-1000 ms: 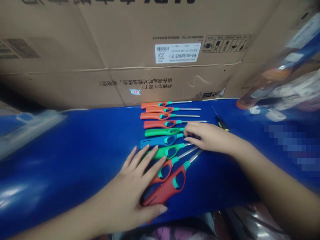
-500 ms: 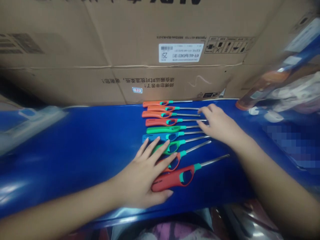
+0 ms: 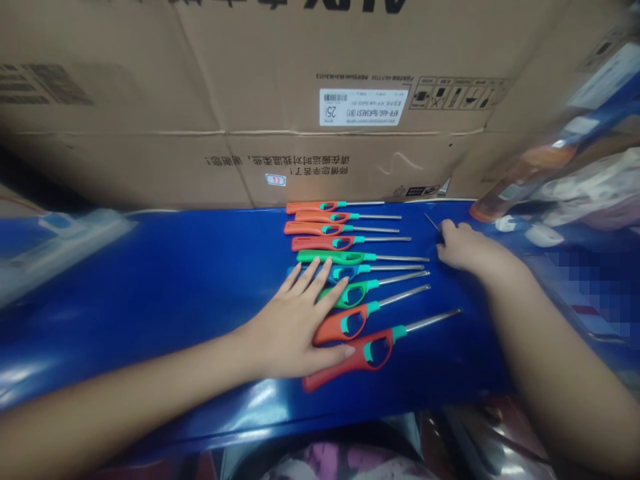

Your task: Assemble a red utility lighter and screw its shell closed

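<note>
Several long-nosed gas lighters lie in a column on the blue tabletop, metal tubes pointing right. My left hand is spread open over the handles of the nearer ones. Its fingertips reach the green lighter and cover part of the blue lighter. The thumb rests on the nearest red lighter, beside an orange lighter. Right of the tubes, my right hand is closed around a thin dark rod, whose tip sticks out to the upper left. The rest of the rod is hidden.
A large cardboard box stands along the back edge. At the right are an orange-tinted bottle, a small white object and pale plastic wrapping. A blurred clear plastic item lies on the left.
My right hand has moved right, away from the lighter tubes, and now holds a thin rod. The nearer lighters have shifted slightly right under my left hand, which has moved slightly up and right.
</note>
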`<action>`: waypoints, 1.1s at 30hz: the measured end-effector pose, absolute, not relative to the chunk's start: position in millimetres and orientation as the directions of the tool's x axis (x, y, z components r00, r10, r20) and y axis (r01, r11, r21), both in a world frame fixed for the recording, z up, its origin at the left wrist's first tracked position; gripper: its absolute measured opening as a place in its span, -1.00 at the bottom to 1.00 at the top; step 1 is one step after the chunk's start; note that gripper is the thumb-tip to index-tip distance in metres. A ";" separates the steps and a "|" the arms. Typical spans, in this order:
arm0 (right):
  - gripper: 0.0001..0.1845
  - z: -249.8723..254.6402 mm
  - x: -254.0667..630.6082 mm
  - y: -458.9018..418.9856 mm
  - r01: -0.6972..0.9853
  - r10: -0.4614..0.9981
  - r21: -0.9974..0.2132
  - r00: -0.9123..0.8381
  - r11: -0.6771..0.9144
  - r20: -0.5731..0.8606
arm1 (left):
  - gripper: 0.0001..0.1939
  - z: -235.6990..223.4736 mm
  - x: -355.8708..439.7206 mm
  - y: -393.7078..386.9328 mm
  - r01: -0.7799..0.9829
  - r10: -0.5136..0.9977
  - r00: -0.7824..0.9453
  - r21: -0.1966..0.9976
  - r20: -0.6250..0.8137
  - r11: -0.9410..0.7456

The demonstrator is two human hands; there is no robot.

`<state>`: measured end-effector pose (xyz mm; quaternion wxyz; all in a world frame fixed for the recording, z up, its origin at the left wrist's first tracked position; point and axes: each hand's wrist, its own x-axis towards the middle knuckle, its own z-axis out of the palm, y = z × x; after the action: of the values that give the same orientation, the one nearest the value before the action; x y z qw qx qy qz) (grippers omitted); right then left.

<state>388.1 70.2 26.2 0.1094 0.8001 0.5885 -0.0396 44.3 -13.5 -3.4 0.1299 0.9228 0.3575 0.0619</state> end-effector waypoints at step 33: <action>-0.73 -0.5 325.4 61.7 0.815 0.829 -0.262 -0.400 0.516 0.390 | -0.12 -2.0 54.8 3.9 0.627 0.733 0.654 0.407 0.188 -0.664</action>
<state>325.4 61.7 -0.5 -0.2417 0.4916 0.8365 -0.0144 54.8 3.9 -2.0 0.1550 0.8961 0.3793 0.1705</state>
